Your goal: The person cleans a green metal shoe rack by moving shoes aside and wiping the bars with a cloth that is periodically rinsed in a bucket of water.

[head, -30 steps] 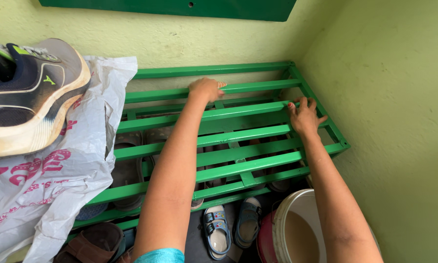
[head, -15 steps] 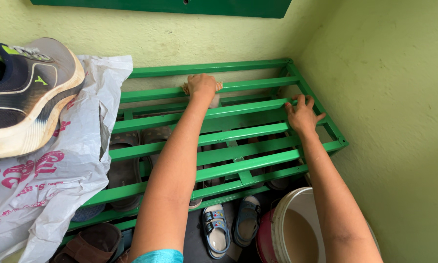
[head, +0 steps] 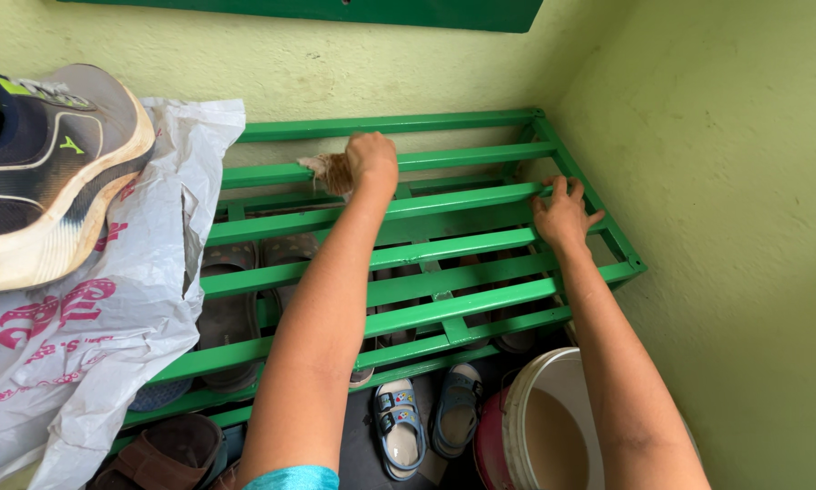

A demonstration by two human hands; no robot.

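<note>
On green slatted shoe rack point(head: 444, 247) in corner: left hand point(head: 372, 161) clamped on brownish rag point(head: 328, 170), slid leftward along rear slat since moment ago, wiping continues. Right hand point(head: 562, 214) stays fingers-spread, bracing on slat. Sneaker point(head: 49, 172) on plastic bag point(head: 108, 308) alongside.

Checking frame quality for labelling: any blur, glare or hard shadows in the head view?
Head view: even, soft daylight, no glare; left hand and its cloth slightly motion-blurred; right hand and green rack sharp; shoes under the rack sit in shadow; mild wide-angle stretch at the edges.
</note>
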